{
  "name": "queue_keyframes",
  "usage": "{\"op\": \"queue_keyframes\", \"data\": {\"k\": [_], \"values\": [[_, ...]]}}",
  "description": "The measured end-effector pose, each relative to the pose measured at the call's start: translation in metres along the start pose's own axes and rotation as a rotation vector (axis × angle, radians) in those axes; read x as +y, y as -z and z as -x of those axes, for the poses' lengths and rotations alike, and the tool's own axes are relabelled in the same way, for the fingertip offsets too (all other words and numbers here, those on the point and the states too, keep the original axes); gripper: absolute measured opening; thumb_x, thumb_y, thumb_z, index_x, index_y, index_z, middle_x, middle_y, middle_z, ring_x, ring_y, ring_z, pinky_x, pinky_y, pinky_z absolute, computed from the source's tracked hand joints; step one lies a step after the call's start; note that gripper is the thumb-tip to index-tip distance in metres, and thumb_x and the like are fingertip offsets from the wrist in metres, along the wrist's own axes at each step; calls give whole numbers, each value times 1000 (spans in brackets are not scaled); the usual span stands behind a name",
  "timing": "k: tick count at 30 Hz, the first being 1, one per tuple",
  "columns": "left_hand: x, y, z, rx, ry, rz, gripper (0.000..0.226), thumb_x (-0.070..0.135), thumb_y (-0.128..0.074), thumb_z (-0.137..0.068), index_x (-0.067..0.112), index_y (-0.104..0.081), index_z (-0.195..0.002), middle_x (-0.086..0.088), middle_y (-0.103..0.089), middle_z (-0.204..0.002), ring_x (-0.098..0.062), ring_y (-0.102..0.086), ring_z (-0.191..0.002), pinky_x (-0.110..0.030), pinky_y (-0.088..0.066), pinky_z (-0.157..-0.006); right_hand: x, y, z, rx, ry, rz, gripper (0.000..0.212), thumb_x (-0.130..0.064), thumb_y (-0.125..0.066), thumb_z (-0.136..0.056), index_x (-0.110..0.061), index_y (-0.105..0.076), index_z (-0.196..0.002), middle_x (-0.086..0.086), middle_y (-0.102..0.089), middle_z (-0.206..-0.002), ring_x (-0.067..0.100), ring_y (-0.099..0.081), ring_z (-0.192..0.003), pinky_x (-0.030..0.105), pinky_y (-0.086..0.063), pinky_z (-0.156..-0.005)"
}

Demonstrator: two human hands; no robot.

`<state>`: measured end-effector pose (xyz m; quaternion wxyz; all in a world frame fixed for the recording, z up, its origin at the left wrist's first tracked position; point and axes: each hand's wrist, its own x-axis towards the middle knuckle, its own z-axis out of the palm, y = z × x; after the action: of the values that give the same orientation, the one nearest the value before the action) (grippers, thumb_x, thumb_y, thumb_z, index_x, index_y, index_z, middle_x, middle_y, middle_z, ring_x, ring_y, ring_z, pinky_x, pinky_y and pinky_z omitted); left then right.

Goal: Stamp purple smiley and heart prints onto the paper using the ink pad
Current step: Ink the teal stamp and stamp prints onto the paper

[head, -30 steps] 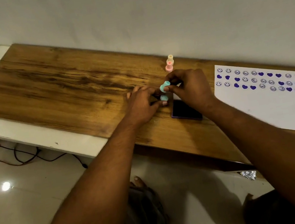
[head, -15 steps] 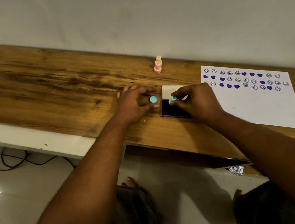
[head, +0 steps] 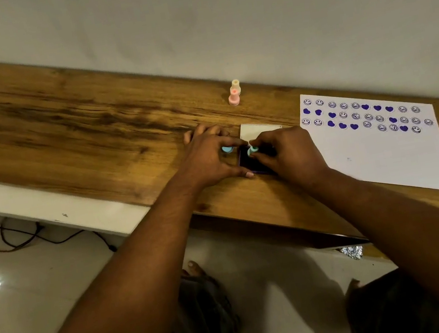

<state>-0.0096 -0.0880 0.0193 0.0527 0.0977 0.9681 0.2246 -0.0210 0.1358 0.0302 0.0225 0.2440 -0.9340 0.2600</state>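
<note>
Over the open ink pad (head: 253,165), near the middle of the wooden table (head: 77,137), the right hand (head: 288,152) has its fingertips pinched closed around a small teal stamp (head: 253,149), and the stamp's lower end seems to be on or just above the dark inked surface — contact itself is hidden by the fingers. The left hand (head: 208,156) lies just beside the pad's left edge, its fingers curled around a second, light-blue stamp (head: 227,149), while its thumb reaches along the pad's near edge as if to steady it. The step in hand looks like inking. To do it well, the stamp should go straight down with its face flat on the pad, get a short even press rather than a rocking one, and lift cleanly so the whole face is loaded; the steadying thumb should stay on the pad so it does not come up with the stamp. The teal stamp stands roughly upright, long axis near vertical, rounded top toward the camera and printing face down. The pad's pale lid (head: 260,130) is folded back toward the wall. Well to the right lies the paper (head: 386,161), its upper part already carrying rows of purple smileys and hearts — the lower part is bare. Two more stamps, a pink stamp (head: 234,99) and a cream stamp (head: 236,85), stand upright nearer the wall.
</note>
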Motion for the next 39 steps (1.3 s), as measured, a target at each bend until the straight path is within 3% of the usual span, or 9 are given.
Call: {"op": "queue_keyframes", "data": {"k": [9, 12, 14, 17, 23, 26, 31, 35, 39], "values": [[4, 1, -2, -5, 19, -6, 81, 86, -76, -56, 51, -68, -129, 12, -56, -127, -18, -37, -129, -48, -25, -107, -1, 1, 0, -9, 47, 53, 25, -31, -72, -97, -22, -76, -120, 0, -80, -102, 16, -72, -89, 22, -46, -74], [5, 1, -3, -3, 10, -2, 82, 86, -76, -55, 52, -68, -129, 12, -54, -128, -19, -36, -130, -47, -23, -106, 0, 4, 1, -9, 40, 69, 29, -34, -73, -97, -22, -76, -123, 0, -80, -103, 17, -74, -91, 25, -53, -75], [5, 2, -3, -3, 0, -32, 83, 88, -75, -54, 53, -66, -129, 12, -52, -130, -19, -35, -131, -48, -25, -107, 2, 10, 1, 34, -39, -26, 30, -36, -77, -94, -22, -77, -121, -3, -81, -105, 10, -74, -90, 24, -58, -78], [10, 6, -4, -10, -18, -77, 93, 92, -70, -55, 51, -60, -138, 9, -51, -140, -21, -34, -135, -49, -25, -109, 10, 26, 1, 119, -210, -282, 34, -36, -85, -88, -22, -78, -118, -11, -79, -106, -4, -72, -87, 9, -56, -75], [53, 10, -14, 124, -115, -95, 94, 95, -58, -63, 42, -59, -141, 5, -53, -148, -25, -37, -141, -50, -27, -110, 74, 94, 22, 270, -385, -402, 30, -30, -91, -81, -21, -79, -107, -19, -76, -79, -4, -75, -76, 14, -58, -72], [94, -5, -21, 116, -232, -111, 85, 85, -64, -74, 36, -60, -143, 7, -53, -150, -23, -36, -143, -49, -23, -112, 122, 129, 44, 359, -474, -322, 28, -29, -92, -80, -19, -79, -103, -20, -75, -74, -11, -70, -68, 5, -50, -65], [161, -49, -33, 48, -434, -153, 81, 80, -57, -85, 32, -52, -151, 7, -48, -159, -21, -36, -148, -49, -24, -118, 185, 160, 94, 430, -560, -157, 30, -24, -91, -81, -12, -81, -106, 6, -81, -92, -5, -70, -70, 4, -50, -71], [197, -87, -41, -46, -497, -219, 86, 81, -51, -89, 29, -42, -158, 5, -36, -167, -19, -29, -153, -46, -20, -122, 212, 163, 116, 411, -598, -72, 33, -23, -89, -83, -12, -81, -114, 7, -82, -102, 11, -75, -85, 19, -53, -81], [212, -113, -47, -94, -534, -215, 84, 77, -49, -92, 25, -44, -157, 4, -41, -165, -20, -34, -151, -44, -26, -120, 230, 158, 122, 397, -579, -34, 34, -26, -88, -85, -15, -81, -116, 5, -82, -104, 8, -73, -84, 13, -49, -77]]}}
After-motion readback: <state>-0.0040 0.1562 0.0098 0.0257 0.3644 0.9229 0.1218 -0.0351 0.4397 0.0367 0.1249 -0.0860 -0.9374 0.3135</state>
